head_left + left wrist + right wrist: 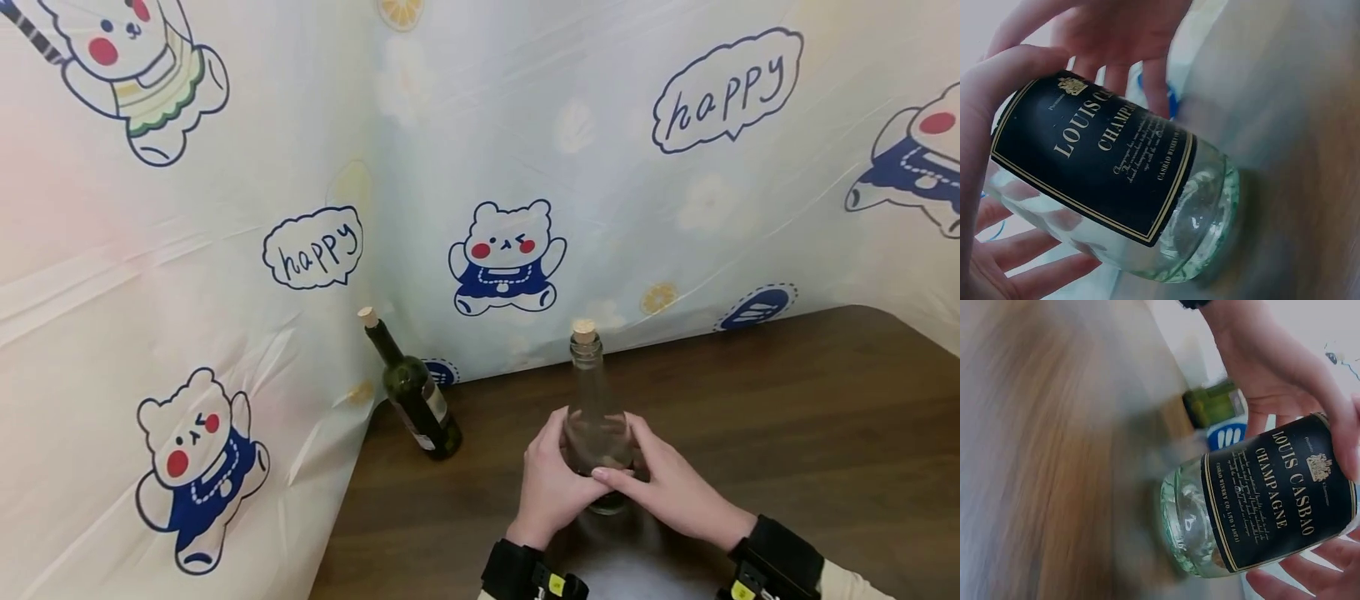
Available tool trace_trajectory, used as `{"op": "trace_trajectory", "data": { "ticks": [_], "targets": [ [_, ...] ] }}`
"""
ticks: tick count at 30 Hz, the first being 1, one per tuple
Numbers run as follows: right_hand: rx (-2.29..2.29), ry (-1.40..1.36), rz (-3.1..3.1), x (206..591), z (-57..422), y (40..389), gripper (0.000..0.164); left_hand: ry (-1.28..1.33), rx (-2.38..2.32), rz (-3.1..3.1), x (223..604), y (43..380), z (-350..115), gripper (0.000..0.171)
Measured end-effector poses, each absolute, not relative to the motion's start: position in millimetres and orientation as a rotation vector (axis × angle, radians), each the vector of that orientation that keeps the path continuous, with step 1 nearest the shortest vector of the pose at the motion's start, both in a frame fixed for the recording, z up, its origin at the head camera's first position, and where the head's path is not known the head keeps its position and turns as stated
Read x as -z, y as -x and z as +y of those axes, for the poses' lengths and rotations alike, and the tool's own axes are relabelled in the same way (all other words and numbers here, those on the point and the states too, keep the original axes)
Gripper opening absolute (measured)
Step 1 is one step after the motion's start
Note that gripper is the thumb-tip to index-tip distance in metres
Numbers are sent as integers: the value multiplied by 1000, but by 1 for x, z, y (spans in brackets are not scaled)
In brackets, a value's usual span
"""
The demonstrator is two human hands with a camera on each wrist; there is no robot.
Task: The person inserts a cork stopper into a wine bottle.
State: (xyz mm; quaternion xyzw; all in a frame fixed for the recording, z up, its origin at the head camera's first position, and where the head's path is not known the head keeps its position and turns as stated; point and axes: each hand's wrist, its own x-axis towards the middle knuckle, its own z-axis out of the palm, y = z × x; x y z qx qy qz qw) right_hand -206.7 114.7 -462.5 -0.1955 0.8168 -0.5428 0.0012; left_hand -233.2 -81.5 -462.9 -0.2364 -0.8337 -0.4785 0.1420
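Both hands hold a clear glass champagne bottle (591, 387) topped with a cork (584, 331). My left hand (546, 479) wraps its left side and my right hand (675, 487) its right side, thumbs meeting at the front. In the left wrist view, the black label (1091, 156) with gold lettering faces the wearer. The same label (1279, 494) reads "Louis Casbao Champagne" in the right wrist view, with fingers behind the glass. The bottle stands roughly upright; whether its base touches the table cannot be told.
A dark green wine bottle (412, 392), corked and with a pale label, stands at the left back edge of the brown wooden table (787, 400). Behind the table hangs a pale printed curtain (465, 125) with bears and "happy" bubbles.
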Motion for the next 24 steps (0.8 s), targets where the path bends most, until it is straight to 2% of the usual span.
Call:
{"op": "trace_trajectory", "data": {
  "ticks": [5, 12, 18, 24],
  "targets": [
    [1648, 750, 2450, 460, 107, 208, 69, 545, 1455, -2349, 457, 235, -111, 71],
    [1486, 892, 2338, 459, 121, 209, 39, 148, 1421, -2230, 448, 236, -179, 72],
    [1426, 837, 2447, 461, 141, 212, 43, -99, 1241, -2216, 439, 235, -235, 75],
    [1400, 801, 2515, 460, 154, 216, 46, -289, 1208, -2273, 443, 233, -271, 83]
  ]
}}
